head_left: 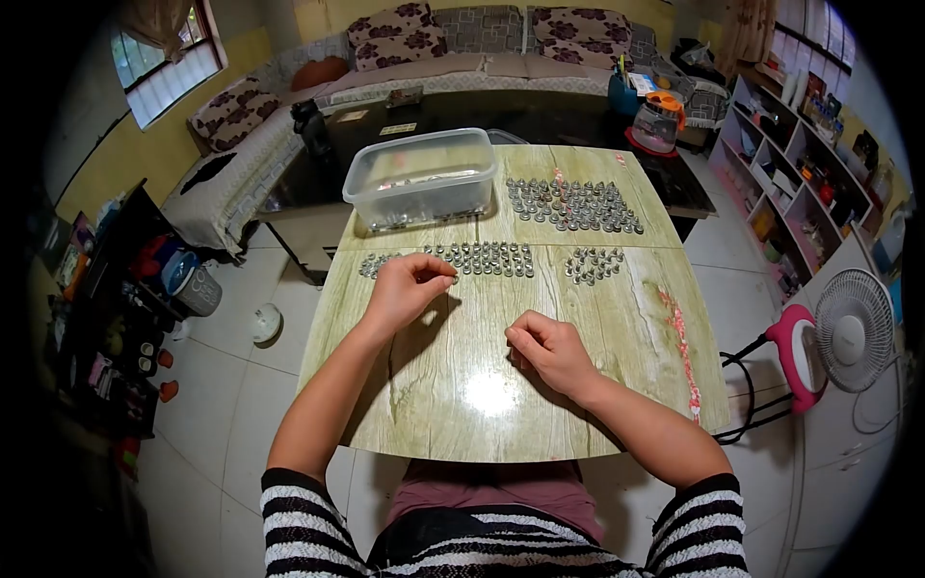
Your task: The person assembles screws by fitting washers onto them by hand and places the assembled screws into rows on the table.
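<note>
My left hand [414, 289] is over the table, thumb and forefinger pinched together at the near edge of a block of small silver metal pieces [491, 258]. A tiny metal piece seems to show at the fingertips. Part of that block lies behind this hand. My right hand [551, 352] rests closer to me on the tabletop, its fingers curled in; whatever it may hold is hidden. Farther off, a larger block of the same pieces [573, 205] stands in rows, with a smaller group [595, 264] below it. A clear plastic tub [421, 164] at the back left has some pieces on its bottom.
The marble-patterned table [462, 371] has a reddish worn streak [682, 352] on its right. Behind it, a dark table [540, 116] bears a glass jug [657, 123] and a black bottle [310, 127]. A white fan [853, 328] and pink-backed chair [798, 358] stand at the right.
</note>
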Demonstrator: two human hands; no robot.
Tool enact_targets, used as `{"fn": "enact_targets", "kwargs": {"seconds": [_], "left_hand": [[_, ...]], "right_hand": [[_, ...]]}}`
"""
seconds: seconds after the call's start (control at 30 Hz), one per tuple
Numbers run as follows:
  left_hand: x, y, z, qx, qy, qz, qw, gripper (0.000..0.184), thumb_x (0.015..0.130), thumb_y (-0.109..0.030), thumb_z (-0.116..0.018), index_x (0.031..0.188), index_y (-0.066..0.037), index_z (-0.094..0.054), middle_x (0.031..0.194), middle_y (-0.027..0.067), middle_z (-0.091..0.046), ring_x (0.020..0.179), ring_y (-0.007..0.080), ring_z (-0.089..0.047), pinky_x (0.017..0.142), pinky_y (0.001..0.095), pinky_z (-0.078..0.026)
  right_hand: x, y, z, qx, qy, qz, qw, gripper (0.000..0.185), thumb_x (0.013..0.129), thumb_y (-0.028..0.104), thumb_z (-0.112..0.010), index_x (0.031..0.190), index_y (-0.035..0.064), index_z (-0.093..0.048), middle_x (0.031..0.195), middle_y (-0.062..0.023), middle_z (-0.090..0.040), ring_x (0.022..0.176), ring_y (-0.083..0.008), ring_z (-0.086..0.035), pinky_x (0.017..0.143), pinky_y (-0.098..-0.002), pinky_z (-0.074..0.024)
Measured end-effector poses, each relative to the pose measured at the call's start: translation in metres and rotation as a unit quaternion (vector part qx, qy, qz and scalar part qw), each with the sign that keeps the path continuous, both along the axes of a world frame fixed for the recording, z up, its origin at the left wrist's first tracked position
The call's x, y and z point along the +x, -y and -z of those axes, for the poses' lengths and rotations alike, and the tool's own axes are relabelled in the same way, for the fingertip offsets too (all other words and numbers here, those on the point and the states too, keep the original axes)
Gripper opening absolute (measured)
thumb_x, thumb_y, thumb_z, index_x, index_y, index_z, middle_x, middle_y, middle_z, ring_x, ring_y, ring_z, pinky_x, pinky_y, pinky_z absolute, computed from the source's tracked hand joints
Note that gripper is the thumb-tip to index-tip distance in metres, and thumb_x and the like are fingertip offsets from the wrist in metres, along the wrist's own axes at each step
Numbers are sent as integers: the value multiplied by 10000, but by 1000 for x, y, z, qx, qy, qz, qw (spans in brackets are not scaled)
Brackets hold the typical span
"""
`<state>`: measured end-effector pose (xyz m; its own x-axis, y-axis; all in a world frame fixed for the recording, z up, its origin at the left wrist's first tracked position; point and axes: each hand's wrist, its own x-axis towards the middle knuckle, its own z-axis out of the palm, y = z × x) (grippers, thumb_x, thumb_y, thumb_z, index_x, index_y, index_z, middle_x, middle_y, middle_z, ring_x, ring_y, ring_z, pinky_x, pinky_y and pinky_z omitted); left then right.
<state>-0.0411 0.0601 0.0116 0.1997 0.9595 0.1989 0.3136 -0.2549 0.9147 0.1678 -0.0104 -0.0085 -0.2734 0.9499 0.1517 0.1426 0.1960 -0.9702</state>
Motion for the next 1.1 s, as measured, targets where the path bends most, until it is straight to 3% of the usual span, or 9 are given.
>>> {"fn": "enact_targets", "kwargs": {"seconds": [0.17, 0.27, 0.37, 0.4, 0.47, 0.8, 0.9, 0.97, 1.1], "left_hand": [[4, -24, 1, 76, -141, -23, 987, 143, 657, -52, -585, 794, -16, -607, 707, 86, -611, 644, 147, -584, 613, 254, -461], [8, -32, 1, 85, -199, -34, 976, 123, 675, -27, -584, 793, 0, -599, 707, 64, -614, 653, 105, -581, 614, 226, -460], [11, -33, 1, 95, -230, -32, 968, 125, 667, -28, -584, 789, -3, -597, 707, 79, -615, 648, 125, -589, 607, 233, -463], [12, -34, 2, 95, -230, -32, 968, 125, 667, -28, -584, 789, -3, -597, 707, 79, -615, 648, 125, -589, 607, 233, -463], [13, -34, 3, 105, -216, -28, 970, 130, 638, -39, -563, 760, -17, -600, 712, 128, -604, 659, 239, -591, 630, 303, -466], [15, -34, 4, 111, -254, -34, 960, 135, 635, -48, -575, 763, -12, -601, 717, 137, -604, 666, 253, -593, 637, 311, -469], [14, -35, 6, 116, -261, -34, 958, 133, 653, -50, -601, 780, -12, -601, 703, 101, -611, 645, 168, -593, 611, 259, -466], [12, -34, 7, 121, -226, -31, 966, 130, 651, -52, -576, 771, -8, -600, 730, 138, -602, 677, 248, -590, 637, 313, -467], [11, -17, -6, 115, -211, -37, 970, 121, 669, -58, -574, 776, -9, -598, 732, 135, -600, 671, 243, -585, 629, 309, -465]], "right_hand": [[2, 0, -1, 38, 45, 3, 998, 194, 810, 187, -511, 728, 11, -509, 530, -59, -527, 477, -115, -514, 458, -247, -402], [3, 1, -1, 48, 45, -1, 998, 195, 808, 194, -512, 731, 14, -515, 528, -64, -530, 477, -120, -521, 461, -249, -404], [3, 1, -1, 48, 52, -3, 997, 198, 805, 199, -514, 731, 16, -521, 533, -68, -534, 478, -128, -525, 467, -254, -407], [3, 1, -1, 53, 57, -2, 997, 199, 802, 201, -517, 730, 17, -524, 536, -70, -537, 480, -133, -528, 468, -257, -408], [3, 1, -2, 58, 60, 0, 997, 199, 800, 203, -519, 729, 17, -527, 539, -73, -540, 482, -138, -530, 470, -259, -410], [4, 0, 2, 73, 74, -1, 995, 195, 791, 206, -528, 734, 20, -535, 559, -89, -546, 495, -173, -537, 481, -276, -415], [4, 0, 2, 74, 75, 1, 994, 194, 790, 207, -529, 736, 20, -535, 561, -92, -546, 497, -179, -538, 481, -279, -415], [4, 0, 3, 71, 72, 0, 995, 195, 790, 208, -529, 738, 20, -535, 562, -93, -546, 498, -182, -539, 482, -280, -416], [4, -1, 4, 70, 73, -1, 995, 190, 790, 207, -528, 744, 22, -534, 562, -94, -544, 501, -182, -540, 483, -281, -416]]}}
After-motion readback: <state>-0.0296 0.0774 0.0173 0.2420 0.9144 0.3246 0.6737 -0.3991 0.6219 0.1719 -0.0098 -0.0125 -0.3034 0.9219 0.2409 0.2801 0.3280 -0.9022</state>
